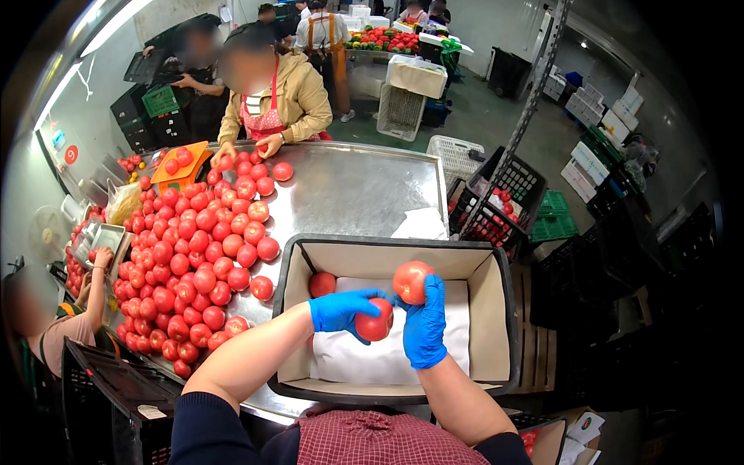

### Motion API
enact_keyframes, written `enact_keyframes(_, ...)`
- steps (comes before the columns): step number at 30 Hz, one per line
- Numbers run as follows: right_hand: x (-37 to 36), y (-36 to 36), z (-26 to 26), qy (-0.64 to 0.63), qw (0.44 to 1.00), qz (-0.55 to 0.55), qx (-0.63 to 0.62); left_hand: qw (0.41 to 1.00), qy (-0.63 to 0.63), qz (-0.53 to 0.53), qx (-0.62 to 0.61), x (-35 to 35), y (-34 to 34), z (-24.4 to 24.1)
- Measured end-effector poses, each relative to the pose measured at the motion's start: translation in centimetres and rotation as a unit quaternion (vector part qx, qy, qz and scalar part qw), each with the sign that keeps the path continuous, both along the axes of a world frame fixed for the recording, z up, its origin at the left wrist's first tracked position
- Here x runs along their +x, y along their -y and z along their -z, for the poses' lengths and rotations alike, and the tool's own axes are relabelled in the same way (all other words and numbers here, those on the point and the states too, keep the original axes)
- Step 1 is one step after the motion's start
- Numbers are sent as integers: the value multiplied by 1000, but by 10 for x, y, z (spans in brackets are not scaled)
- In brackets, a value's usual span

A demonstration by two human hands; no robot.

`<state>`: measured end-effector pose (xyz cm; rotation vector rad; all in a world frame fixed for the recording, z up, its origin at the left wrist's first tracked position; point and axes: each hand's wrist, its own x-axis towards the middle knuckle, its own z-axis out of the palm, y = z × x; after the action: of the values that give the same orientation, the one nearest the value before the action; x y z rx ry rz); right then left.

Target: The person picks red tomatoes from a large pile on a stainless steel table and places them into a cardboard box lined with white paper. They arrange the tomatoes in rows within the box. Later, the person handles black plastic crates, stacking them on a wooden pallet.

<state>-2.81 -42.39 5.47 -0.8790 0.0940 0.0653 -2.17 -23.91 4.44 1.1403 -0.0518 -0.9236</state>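
Both my hands wear blue gloves and are over a black plastic crate lined with tan board and white paper. In my left hand is a red tomato, gripped from its left side. My right hand holds a larger, paler red tomato up at its fingertips. Inside the crate's far left corner lies another tomato. A big heap of loose tomatoes covers the steel table to the left of the crate.
The steel table runs beyond the crate, with a white cloth or paper on it. Across it, a person in a red apron handles tomatoes beside an orange scale. Black crates stand near left; a metal post rises at right.
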Motion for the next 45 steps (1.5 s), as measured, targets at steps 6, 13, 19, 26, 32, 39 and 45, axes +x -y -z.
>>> enact_keyframes(6, -5, -9, 6, 89, 963, -81, -239, 974, -138, -66, -169, -20, -11, 1)
enact_keyframes(13, -9, -25, -2, 65, 946, -216, -231, 942, -175, -121, -260, -36, -19, 2)
enact_keyframes(19, -2, -11, 20, 66, 955, -165, -236, 885, -62, -257, -383, -9, -48, -17)
enact_keyframes(26, -2, -15, 22, 61, 928, -227, -290, 746, 146, -561, -328, -7, -249, 2)
enact_keyframes(32, 5, -16, 30, 51, 918, -239, -314, 618, 95, -735, -262, -77, -431, 91)
enact_keyframes(39, 7, -12, 47, -3, 904, -239, -355, 556, 60, -810, -176, -156, -543, 126)
enact_keyframes(45, 10, -8, 60, 13, 881, -242, -405, 544, -2, -839, -32, -167, -622, 163)
